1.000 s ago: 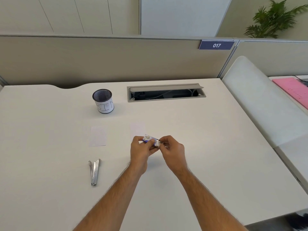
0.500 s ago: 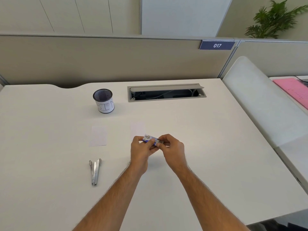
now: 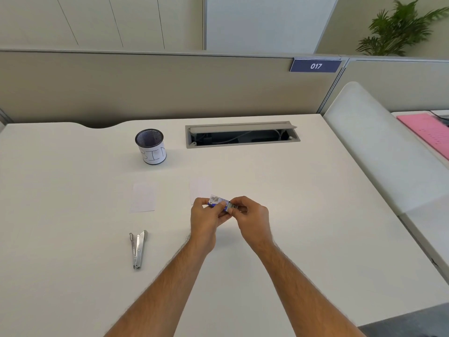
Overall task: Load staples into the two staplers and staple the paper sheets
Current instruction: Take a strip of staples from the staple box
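My left hand holds a small blue and white staple box just above the desk's middle. My right hand pinches the grey inner tray or staples sticking out of the box's right end. A metal stapler lies hinged open on the desk at the near left, apart from both hands. Two small white paper sheets lie flat: one at the left, another just beyond my left hand. Only one stapler is in view.
A mesh pen cup labelled BIN stands at the back left. An open cable slot is set in the white desk near the partition. A white padded bench runs along the right.
My right hand has shifted slightly right at the box's end, and a little more of the grey insert shows. The stapler and sheets have not moved.
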The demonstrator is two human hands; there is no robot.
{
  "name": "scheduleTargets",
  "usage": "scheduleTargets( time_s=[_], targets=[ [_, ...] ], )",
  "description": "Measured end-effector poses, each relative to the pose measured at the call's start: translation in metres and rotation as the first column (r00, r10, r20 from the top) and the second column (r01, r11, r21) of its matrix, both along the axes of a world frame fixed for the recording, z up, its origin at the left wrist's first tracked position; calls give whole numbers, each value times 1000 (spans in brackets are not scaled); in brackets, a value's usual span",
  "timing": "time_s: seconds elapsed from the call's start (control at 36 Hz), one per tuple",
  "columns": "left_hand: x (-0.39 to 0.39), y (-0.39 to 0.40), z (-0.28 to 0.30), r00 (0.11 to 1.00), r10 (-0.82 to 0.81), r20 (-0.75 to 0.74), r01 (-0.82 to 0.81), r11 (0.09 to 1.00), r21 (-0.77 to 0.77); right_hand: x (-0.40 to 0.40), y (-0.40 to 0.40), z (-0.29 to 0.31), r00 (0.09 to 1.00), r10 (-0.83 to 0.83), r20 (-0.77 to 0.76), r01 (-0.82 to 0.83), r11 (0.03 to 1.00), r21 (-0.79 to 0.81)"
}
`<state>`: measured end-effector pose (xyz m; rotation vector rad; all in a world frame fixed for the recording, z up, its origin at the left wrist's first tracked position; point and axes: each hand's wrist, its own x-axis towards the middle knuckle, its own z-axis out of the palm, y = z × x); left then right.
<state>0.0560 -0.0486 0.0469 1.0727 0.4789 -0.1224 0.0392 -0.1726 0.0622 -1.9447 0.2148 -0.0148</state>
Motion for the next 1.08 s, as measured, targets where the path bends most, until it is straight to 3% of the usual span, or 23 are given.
scheduleTargets(
  time_s=[0.33,0.81,0.97,1.08],
  targets=[
    [-1,1,-2,1000,-7,3,7,1000,1,2,2,4,999,-34,-11,34,999,35],
    [0,0,1,1000,-5,-2,5,1000,-8,10,-11,15,990,-106,-90,130,932,337],
    [1,0,1,1000,2,-6,-2,1000,-11,10,-20,17,988,-130,-82,153,845,512],
    [1,1,2,1000,8,-1,-8,1000,-20,10,-27,12,976,-164,-145,219,730,648]
  ],
)
